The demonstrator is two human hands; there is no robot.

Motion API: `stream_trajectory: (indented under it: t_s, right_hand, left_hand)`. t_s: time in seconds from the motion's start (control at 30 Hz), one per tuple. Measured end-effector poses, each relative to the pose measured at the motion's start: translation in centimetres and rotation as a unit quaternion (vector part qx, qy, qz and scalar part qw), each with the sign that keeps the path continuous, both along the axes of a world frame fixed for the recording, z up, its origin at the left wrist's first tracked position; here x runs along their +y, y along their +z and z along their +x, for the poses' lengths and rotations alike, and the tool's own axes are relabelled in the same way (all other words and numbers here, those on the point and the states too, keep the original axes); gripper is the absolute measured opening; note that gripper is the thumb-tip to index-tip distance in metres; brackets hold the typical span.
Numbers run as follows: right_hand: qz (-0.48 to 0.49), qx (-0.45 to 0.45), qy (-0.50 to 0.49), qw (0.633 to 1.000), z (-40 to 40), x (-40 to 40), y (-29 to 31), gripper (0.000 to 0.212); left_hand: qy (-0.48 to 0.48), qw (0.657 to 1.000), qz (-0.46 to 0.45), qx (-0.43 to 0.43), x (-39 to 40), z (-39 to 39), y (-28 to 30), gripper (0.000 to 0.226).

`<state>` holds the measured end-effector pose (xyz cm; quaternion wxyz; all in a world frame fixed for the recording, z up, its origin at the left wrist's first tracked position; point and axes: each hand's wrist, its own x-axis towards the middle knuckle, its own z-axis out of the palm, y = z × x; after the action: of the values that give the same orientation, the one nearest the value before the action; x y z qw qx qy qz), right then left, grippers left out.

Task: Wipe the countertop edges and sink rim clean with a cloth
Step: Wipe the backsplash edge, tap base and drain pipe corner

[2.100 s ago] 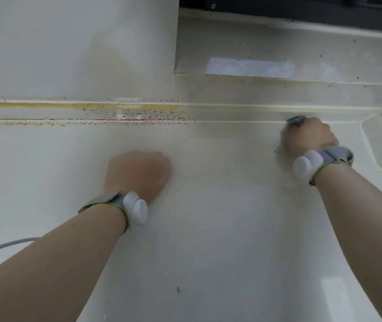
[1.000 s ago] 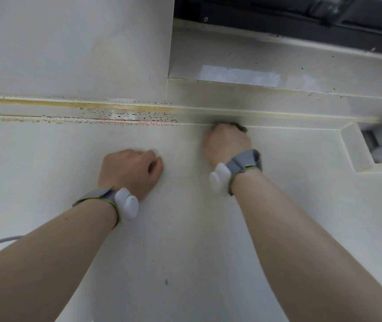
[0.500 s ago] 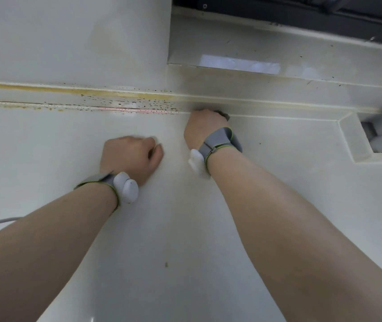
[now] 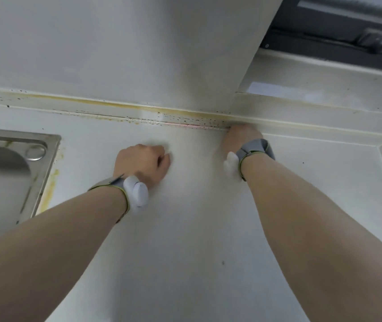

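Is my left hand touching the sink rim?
Apart. The head view shows the left hand resting on the countertop, with a bare strip of counter between it and the sink rim.

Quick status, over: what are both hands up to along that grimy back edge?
Right hand pressed at stained back seam, cloth hidden beneath. Left hand fisted, resting on countertop. Nothing in the way.

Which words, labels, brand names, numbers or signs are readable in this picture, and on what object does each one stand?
None can be read.
White patch on the ledge behind the countertop: blank, or too blurred to tell.
Wrist bands on the left hand and right hand: no print visible.
Sink: no marking visible.
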<state>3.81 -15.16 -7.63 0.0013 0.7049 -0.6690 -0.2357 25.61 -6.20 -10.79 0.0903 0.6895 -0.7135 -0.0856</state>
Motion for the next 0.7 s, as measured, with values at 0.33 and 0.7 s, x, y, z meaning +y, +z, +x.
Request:
stream_trajectory:
  t_s: [0.33,0.7]
  right_hand:
    - [0.000,-0.121,0.041,0.992,13.7,1.6,-2.0,0.039]
    - [-0.209,-0.072,-0.281,0.934,1.1,2.2,-3.1,0.038]
  left_hand:
    - [0.042,0.998,-0.034,-0.043,1.8,8.1,-2.4,0.044]
    - [-0.013,0.996,-0.080,-0.036,1.5,8.4,-3.2,0.036]
